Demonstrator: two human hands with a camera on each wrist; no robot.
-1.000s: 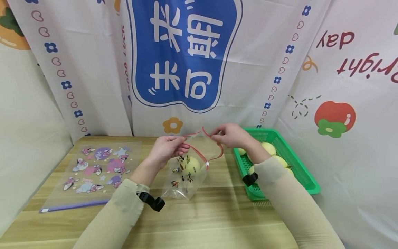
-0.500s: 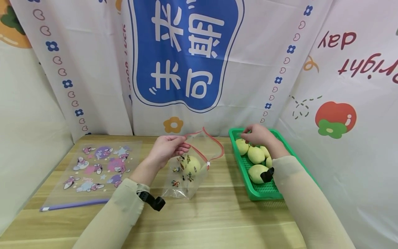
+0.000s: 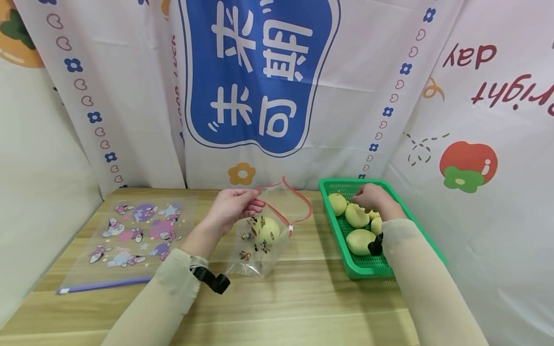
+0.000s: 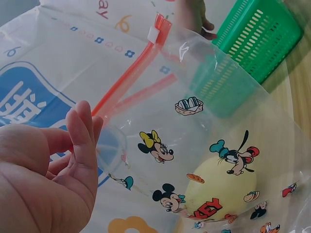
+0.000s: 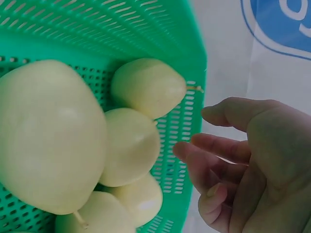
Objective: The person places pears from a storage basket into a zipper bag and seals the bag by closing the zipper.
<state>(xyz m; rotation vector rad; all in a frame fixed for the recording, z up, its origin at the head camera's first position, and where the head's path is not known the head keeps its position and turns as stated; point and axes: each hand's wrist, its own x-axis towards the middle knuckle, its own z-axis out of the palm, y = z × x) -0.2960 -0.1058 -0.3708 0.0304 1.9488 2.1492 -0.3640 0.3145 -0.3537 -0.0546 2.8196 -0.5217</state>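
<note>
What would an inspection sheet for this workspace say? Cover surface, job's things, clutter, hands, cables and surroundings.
Surface: pale wood-grain tabletop.
Job's things: red-zip clear bag, mouth open, one pear inside; green basket with at least five pears.
Clutter: purple-zip clear bag lying flat on the left.
Hands: left hand pinches the red-zip clear bag at its mouth; right hand is over the green basket, holding nothing.
Cables: nothing seen.
Surroundings: white printed curtains behind and at both sides.
</note>
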